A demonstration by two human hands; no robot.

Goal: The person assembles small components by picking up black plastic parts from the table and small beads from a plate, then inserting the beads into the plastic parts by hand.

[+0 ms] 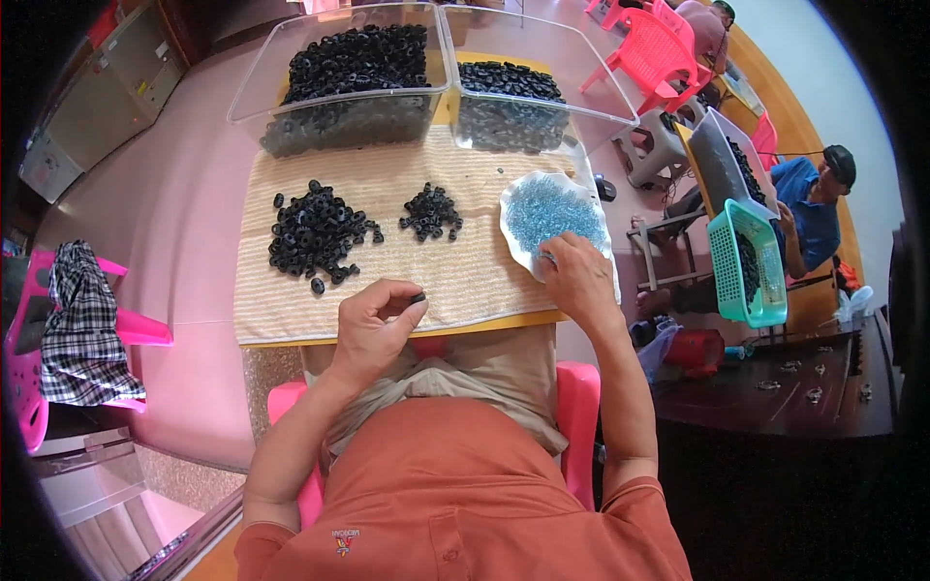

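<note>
My left hand (373,327) is closed in a pinch over the table's near edge. Between its thumb and forefinger sits a small black plastic part (418,298). My right hand (581,283) reaches over the near side of a white scallop-edged plate (511,239), its fingertips bunched together among small clear-blue pieces (554,210). Whatever those fingertips hold is too small to make out. On the striped towel (387,266), a larger pile of black ring-like parts (315,230) lies to the left. A smaller pile of black parts (430,212) is between it and the plate.
Two clear plastic bins (441,82) full of black parts stand along the far edge. To the right, a person in blue (809,218) sits beside a green basket (751,290). Pink chairs (654,53) stand behind; a checked cloth (85,324) hangs on one at left.
</note>
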